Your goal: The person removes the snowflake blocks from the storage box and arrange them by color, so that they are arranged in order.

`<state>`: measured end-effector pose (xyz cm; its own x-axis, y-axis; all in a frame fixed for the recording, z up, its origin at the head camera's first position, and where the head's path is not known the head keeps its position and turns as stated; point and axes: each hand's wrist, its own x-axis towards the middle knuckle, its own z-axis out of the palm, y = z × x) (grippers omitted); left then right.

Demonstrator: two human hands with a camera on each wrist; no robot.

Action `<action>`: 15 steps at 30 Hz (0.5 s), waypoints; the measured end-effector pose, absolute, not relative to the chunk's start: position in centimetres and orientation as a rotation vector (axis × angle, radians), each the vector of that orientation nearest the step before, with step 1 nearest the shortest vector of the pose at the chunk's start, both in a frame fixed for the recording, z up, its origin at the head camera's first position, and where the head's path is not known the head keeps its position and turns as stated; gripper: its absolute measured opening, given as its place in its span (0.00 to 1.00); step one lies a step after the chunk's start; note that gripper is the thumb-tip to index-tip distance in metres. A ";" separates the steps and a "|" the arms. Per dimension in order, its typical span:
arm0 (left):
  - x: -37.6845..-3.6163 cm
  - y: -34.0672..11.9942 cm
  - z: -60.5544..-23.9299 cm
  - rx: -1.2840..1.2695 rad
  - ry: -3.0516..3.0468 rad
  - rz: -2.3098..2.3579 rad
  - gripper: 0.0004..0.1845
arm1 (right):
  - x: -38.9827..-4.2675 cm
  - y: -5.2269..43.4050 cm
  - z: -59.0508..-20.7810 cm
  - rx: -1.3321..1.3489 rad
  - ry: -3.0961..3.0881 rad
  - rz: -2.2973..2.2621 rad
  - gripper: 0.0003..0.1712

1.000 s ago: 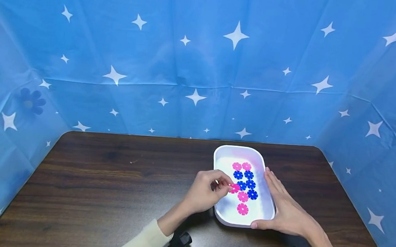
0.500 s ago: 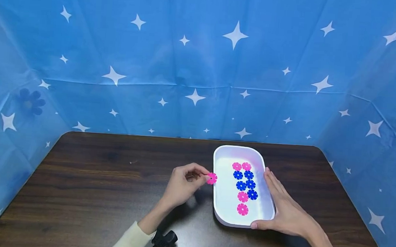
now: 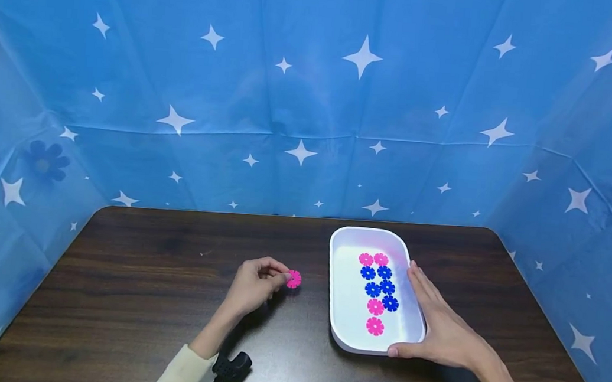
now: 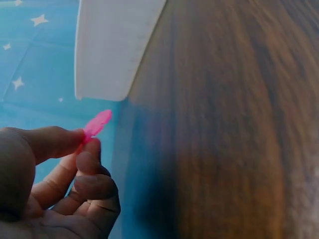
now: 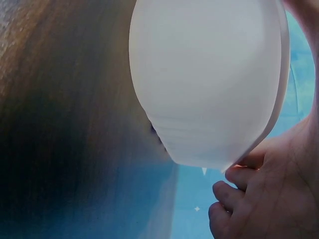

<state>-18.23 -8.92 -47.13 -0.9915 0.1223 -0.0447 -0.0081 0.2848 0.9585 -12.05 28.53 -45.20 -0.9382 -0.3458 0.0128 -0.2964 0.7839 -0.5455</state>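
Left hand [image 3: 254, 285] pinches a pink flower disc [image 3: 293, 279] clear at the white tray's [image 3: 339, 288] nine o'clock; right hand [image 3: 442, 329], fingers straight, steadies its three o'clock wall on the tabletop [image 3: 134, 285].

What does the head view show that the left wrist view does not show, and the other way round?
Only the head view shows the inside of the white plastic tray with its pink and blue flower-shaped discs, and the right hand resting against the tray's right side. Only the left wrist view shows the left hand's curled lower fingers from below and the tray's outer wall. Both views show the left hand pinching one pink flower-shaped disc above the dark wooden table, outside the tray.
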 end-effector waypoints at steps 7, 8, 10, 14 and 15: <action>-18.1 -9.3 -48.1 0.092 2.555 1.621 0.02 | -11.8 28.6 -45.2 -0.515 2.872 -0.869 0.81; -18.1 -9.3 -48.2 0.094 2.585 1.591 0.02 | -11.8 28.6 -45.2 -0.513 2.870 -0.871 0.81; -18.2 -9.3 -48.3 0.107 2.646 1.537 0.01 | -11.8 28.6 -45.2 -0.509 2.869 -0.871 0.81; -18.5 -9.1 -48.2 0.135 2.756 1.423 0.02 | -11.9 28.5 -45.1 -0.507 2.872 -0.861 0.81; -18.5 -9.1 -48.2 0.140 2.777 1.398 0.02 | -11.9 28.5 -45.0 -0.508 2.871 -0.857 0.81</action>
